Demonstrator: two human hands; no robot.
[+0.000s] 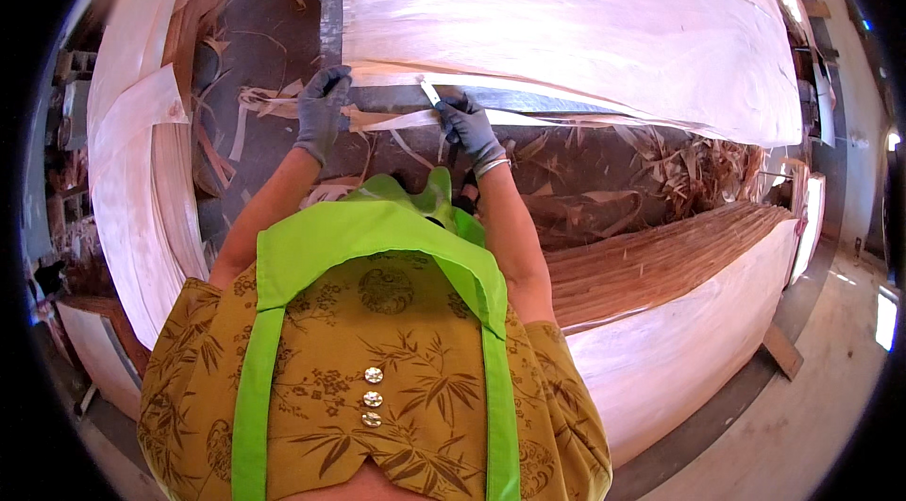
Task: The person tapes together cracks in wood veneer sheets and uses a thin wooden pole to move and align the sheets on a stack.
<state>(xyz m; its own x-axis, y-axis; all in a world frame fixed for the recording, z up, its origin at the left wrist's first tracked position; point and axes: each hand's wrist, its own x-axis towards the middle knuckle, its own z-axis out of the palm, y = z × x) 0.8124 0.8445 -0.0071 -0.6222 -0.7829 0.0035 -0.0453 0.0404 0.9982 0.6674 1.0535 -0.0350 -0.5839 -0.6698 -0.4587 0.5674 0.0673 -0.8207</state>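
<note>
A large pale wood veneer sheet (566,20) lies on a worktable (332,25) in front of me. My left hand (324,112), in a grey glove, is closed at the sheet's near left corner, its fingertips pinching the edge. My right hand (469,128), also gloved, grips a knife (430,91) with a pale flat blade. The blade points up and left, its tip at the sheet's near edge. Just below the edge, a narrow veneer strip (396,121) hangs along the table's front. The knife's handle is mostly hidden in my fingers.
At my left stands a tall stack of veneer sheets (132,171). Another veneer stack (679,312) lies at the near right. Torn veneer scraps (698,171) heap up between that stack and the table, and more strips litter the dark floor (269,15).
</note>
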